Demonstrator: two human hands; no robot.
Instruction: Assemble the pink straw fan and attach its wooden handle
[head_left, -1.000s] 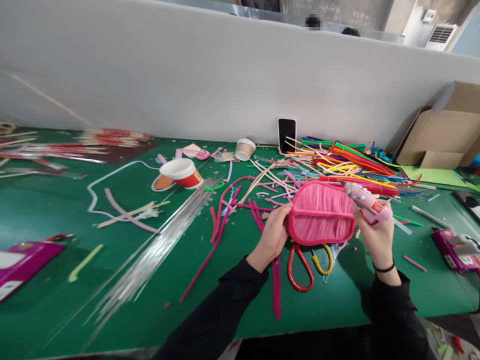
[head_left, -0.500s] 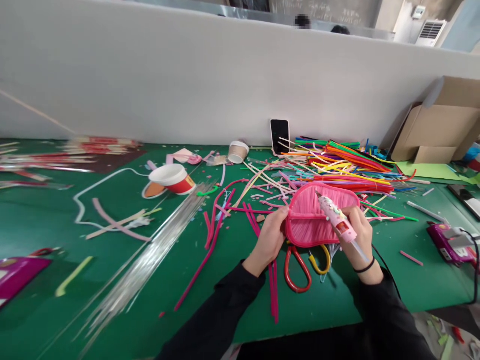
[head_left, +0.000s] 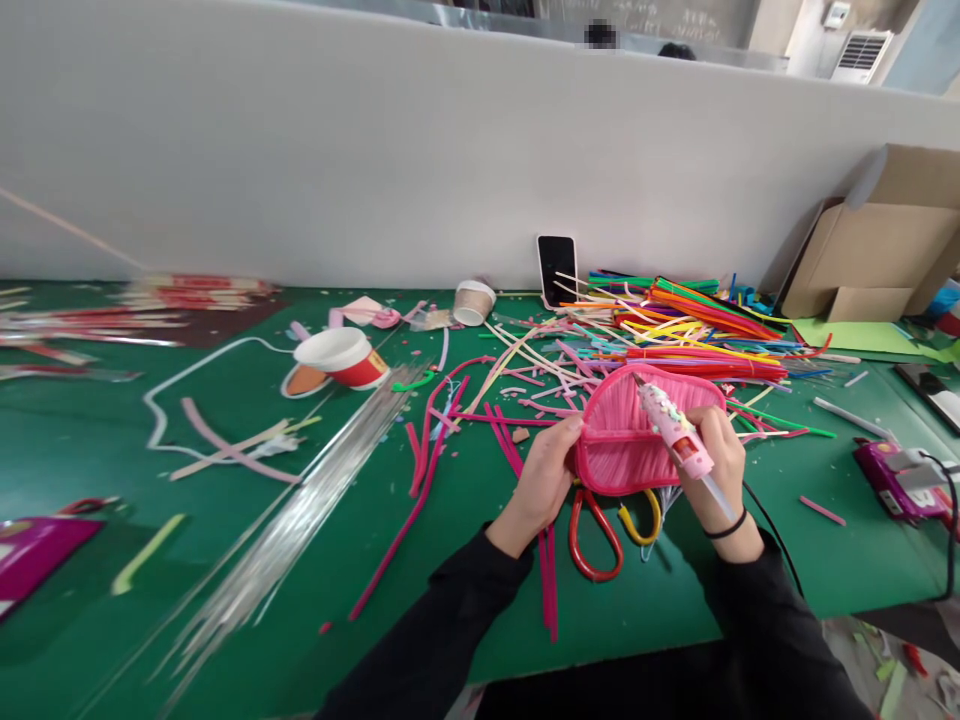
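My left hand (head_left: 541, 478) pinches the left edge of a pink rounded panel (head_left: 615, 465), which has a darker pink rim, a bar across its middle and ribbed strands filling it. In my right hand (head_left: 716, 460) is a pink, sprinkle-patterned hot glue gun (head_left: 679, 430), with a clear glue stick poking from its back. Its dark nozzle points at the panel's upper part; whether it touches cannot be told. Below the panel, the red and yellow handles of a pair of scissors (head_left: 596, 540) stick out, the blades hidden. Long deep-pink strips (head_left: 549, 590) lie beside my left wrist.
Behind the panel is a heap of coloured stems (head_left: 690, 330), with a phone (head_left: 557, 270) leaning on the white partition (head_left: 375, 160). A paper cup (head_left: 341, 355) and a bundle of thin wires (head_left: 300, 530) lie left. A cardboard box (head_left: 877, 245) stands right; a black cord runs past my right wrist.
The glue gun's tip has shifted very slightly right along with the panel. Both hands keep their grip; the whole view has moved a little.
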